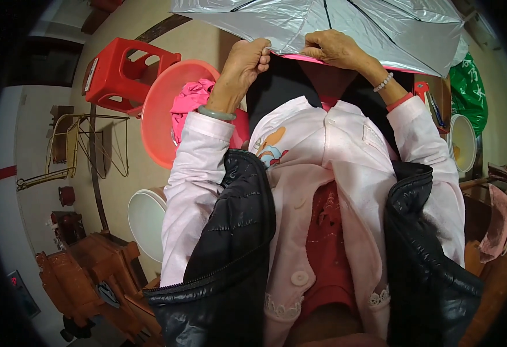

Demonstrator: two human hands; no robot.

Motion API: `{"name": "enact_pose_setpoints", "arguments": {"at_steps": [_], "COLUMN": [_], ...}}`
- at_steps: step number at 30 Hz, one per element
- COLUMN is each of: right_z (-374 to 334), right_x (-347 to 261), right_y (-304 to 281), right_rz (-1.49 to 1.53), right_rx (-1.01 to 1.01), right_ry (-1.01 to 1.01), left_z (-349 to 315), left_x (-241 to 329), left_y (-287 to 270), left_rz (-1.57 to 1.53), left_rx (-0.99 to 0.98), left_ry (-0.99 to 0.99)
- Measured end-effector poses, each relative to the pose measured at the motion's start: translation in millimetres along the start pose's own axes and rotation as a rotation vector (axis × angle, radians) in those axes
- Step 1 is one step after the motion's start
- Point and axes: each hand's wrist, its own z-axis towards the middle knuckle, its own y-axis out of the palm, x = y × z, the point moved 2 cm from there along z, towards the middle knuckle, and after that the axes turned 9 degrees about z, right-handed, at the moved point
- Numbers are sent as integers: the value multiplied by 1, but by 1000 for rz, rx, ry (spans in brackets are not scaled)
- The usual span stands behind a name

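An umbrella (288, 26) with a silver-lined canopy, dark ribs and a pink edge spreads across the top of the view, over my knees. My left hand (246, 59) is closed at the near edge of the canopy, fingers curled and thumb pressed against it. A short way to the right, my right hand (335, 48) pinches the same pink-trimmed edge between thumb and fingers. The stretch of edge between the two hands is pulled fairly straight. The umbrella's handle and outer side are out of sight.
To the left stand a red plastic stool (117, 78) and a pink basin (155, 124) with bright pink cloth (191, 104). Nearer is a white bucket (147, 222). On the right are a green bag (470, 95), another white bucket (463, 141) and a box with pens (436, 110).
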Motion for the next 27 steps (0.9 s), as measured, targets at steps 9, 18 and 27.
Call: {"name": "enact_pose_setpoints", "arguments": {"at_steps": [9,18,27], "right_z": [-1,-22,-62], "right_x": [-25,-44,-39], "right_y": [-5,2,-10], "right_rz": [239,-10,-217], "right_rx": [89,52,-10], "right_ry": [-264,-327,-189], "left_z": [3,4,15], "left_x": [-7,-12,-12], "left_y": [10,6,-22], "left_rz": [120,47,-218], "left_rx": [-92,-43,158], "left_ry": [-55,-36,8]}}
